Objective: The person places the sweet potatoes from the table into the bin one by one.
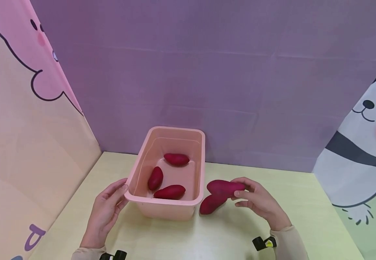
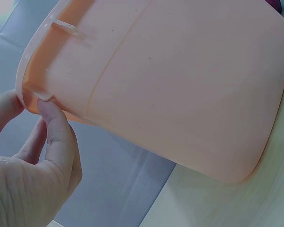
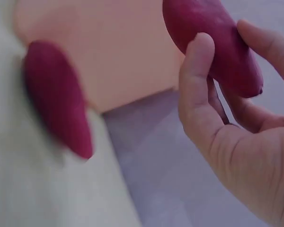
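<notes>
Head view sets out the layout: the right hand (image 1: 259,200) pinches a dark red, spindle-shaped sweet potato (image 1: 224,187) between thumb and fingertips, lifted just above the pale yellow tabletop (image 1: 305,216) and just beside the right wall of the pink rectangular plastic tub (image 1: 166,207). Its long axis runs roughly left to right, the free tip pointing at the tub, which lies to the left of that hand. A second dark red sweet potato (image 1: 211,204) lies on the table below the held one, slanted, its lower end near the tub's front corner. Three more sweet potatoes (image 1: 169,192) rest inside the tub. The left hand (image 1: 106,211) grips the tub's front left corner at the rim, so the right hand is the nearer to both loose potatoes

Left wrist view shows what the head view cannot: thumb over the rim and fingertips tucked under its lip. Right wrist view confirms fingers curled round the held potato, clear of the tub wall
</notes>
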